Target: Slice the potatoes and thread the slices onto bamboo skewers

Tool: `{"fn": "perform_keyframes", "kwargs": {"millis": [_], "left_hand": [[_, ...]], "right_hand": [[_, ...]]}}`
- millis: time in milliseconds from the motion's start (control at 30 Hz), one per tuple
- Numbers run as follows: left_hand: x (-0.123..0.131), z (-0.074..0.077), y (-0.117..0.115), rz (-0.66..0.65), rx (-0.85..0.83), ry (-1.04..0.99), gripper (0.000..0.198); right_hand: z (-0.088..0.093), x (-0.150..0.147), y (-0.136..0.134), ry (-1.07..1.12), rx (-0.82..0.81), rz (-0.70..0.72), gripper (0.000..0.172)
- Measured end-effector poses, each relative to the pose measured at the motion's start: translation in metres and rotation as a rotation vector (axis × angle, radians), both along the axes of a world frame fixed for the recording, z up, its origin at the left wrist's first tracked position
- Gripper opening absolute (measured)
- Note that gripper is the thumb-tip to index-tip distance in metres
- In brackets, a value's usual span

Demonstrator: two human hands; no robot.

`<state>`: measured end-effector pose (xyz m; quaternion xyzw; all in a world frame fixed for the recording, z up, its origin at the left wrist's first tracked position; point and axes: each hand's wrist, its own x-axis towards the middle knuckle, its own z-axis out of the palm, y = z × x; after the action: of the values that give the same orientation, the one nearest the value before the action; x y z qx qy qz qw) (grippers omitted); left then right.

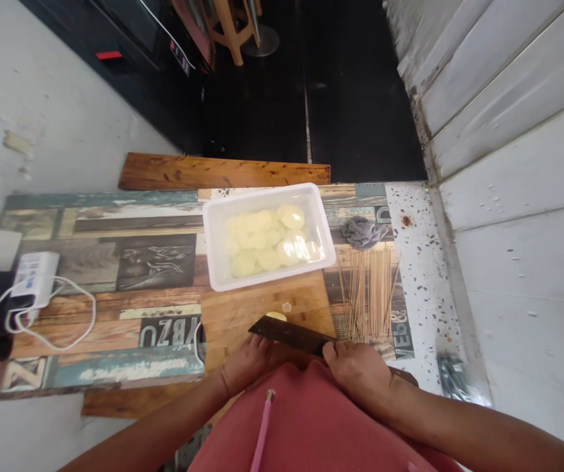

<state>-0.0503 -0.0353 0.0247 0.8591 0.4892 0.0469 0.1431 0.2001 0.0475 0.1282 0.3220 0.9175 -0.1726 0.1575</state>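
My right hand [358,370] is closed round the handle of a dark cleaver [292,334], whose blade lies across a wooden cutting board [242,311]. My left hand [246,362] sits curled at the blade's left end, fingers bent on something hidden under the blade. A pale potato piece [276,316] peeks out just beyond the blade, with a small scrap [286,306] next to it. Behind the board stands a white plastic tub [213,229] holding several peeled potato pieces in water.
A spread of thin wooden skewers [368,292] lies right of the board, with a grey cloth [363,231] behind them. A white power strip with cable [36,278] sits at the left. A white wall rises on the right; dark floor lies beyond the table.
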Motion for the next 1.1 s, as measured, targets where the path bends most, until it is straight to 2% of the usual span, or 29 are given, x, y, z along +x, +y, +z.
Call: {"fn": "perform_keyframes", "kwargs": {"millis": [167,433,767,933,1100], "left_hand": [[0.002,0.006,0.004,0.003,0.044,-0.051,0.030],[0.001,0.003,0.000,0.052,-0.013,-0.062,0.030],[-0.001,0.000,-0.001,0.029,-0.003,-0.062,0.041],[-0.001,-0.001,-0.001,0.047,0.076,-0.075,0.051],[-0.001,-0.002,-0.001,0.080,0.082,-0.064,0.056]], "right_hand": [[-0.001,0.000,0.004,0.002,-0.059,0.004,0.008],[0.002,-0.002,0.009,-0.020,-0.088,0.016,0.009],[-0.010,-0.002,0.006,-0.026,-0.123,0.001,0.010],[-0.011,-0.002,0.013,-0.042,-0.143,0.039,0.015],[-0.018,-0.008,0.015,-0.047,-0.193,0.033,0.010]]}}
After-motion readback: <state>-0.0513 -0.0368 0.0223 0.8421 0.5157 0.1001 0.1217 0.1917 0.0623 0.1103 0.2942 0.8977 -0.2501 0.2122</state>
